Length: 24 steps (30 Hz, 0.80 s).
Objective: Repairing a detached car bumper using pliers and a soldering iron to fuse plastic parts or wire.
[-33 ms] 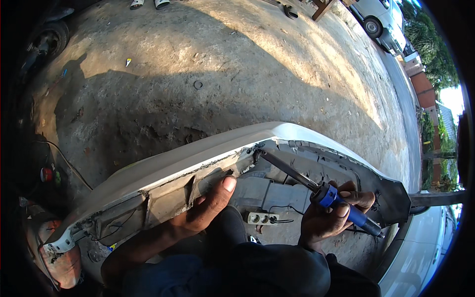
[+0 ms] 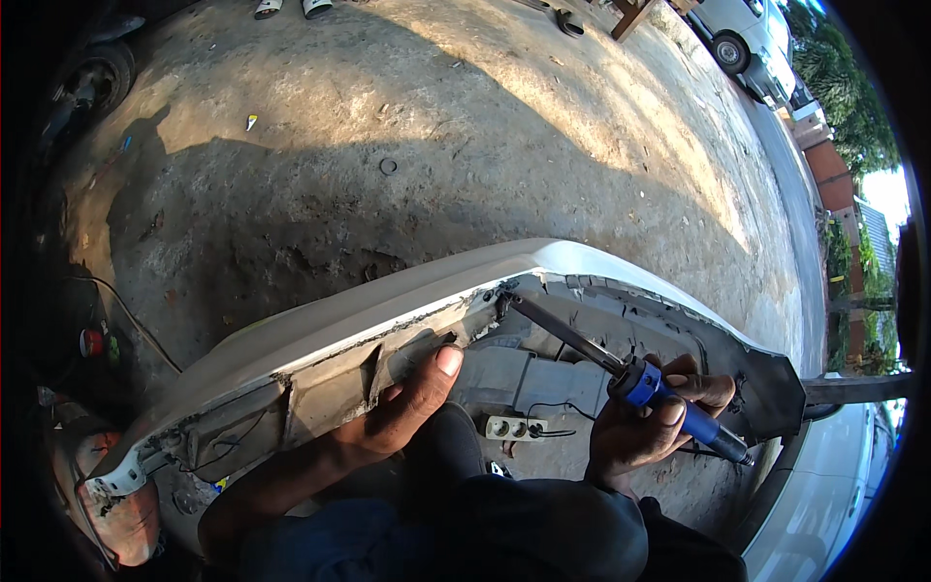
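A long white car bumper [image 2: 388, 289] lies across in front of me, its grey ribbed inner side toward me. My left hand [image 2: 407, 403] holds its lower inner edge left of the middle, thumb up on the edge and the other fingers mostly hidden. My right hand [image 2: 655, 417] grips the blue handle of a soldering iron [image 2: 582, 345]. The iron's long metal shaft slants up and left, and its tip meets the bumper's inner side at a dark, rough patch [image 2: 502, 299] near the bend.
A white power strip [image 2: 514, 428] with a black plug and cord lies on the ground between my knees. An orange, worn object [image 2: 121, 519] is under the bumper's left end. A wheel [image 2: 97, 78] stands far left, a parked vehicle [image 2: 747, 44] far right, and a white car panel [image 2: 824, 495] near right.
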Motion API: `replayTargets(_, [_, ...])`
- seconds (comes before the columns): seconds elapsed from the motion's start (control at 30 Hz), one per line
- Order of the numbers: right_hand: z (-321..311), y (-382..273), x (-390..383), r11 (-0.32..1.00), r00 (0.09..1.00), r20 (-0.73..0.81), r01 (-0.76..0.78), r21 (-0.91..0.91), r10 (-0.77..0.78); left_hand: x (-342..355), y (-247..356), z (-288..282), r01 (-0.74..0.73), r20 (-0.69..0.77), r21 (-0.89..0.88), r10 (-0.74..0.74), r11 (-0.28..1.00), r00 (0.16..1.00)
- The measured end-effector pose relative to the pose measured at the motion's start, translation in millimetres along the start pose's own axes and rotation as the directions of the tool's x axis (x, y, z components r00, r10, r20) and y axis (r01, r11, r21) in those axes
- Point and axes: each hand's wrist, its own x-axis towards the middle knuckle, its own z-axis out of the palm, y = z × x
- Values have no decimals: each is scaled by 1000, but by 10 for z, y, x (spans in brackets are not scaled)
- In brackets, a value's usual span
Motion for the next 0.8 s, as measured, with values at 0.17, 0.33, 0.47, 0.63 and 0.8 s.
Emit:
replayTargets(0.17, [-31, -37, -18, 999, 1000, -3, -31, -12, 31, 172, 3, -62, 132, 93, -246, -112, 960, 989])
replayTargets(0.33, [39, -81, -37, 998, 998, -34, -55, -25, 54, -16, 56, 22, 258, 61, -267, -251, 929, 966])
replayTargets(0.47, [-2, -99, -41, 998, 998, 13, -66, -2, 66, -66, 72, -38, 591, 290, -386, -515, 709, 807])
replayTargets(0.63, [14, -107, -43, 996, 996, -3, -85, -22, 84, -114, 47, -48, 582, 310, -333, -496, 742, 811])
replayTargets(0.8, [2, -91, -34, 997, 997, 18, -71, 5, 71, -140, -100, 1, -63, 75, -9, 63, 998, 995])
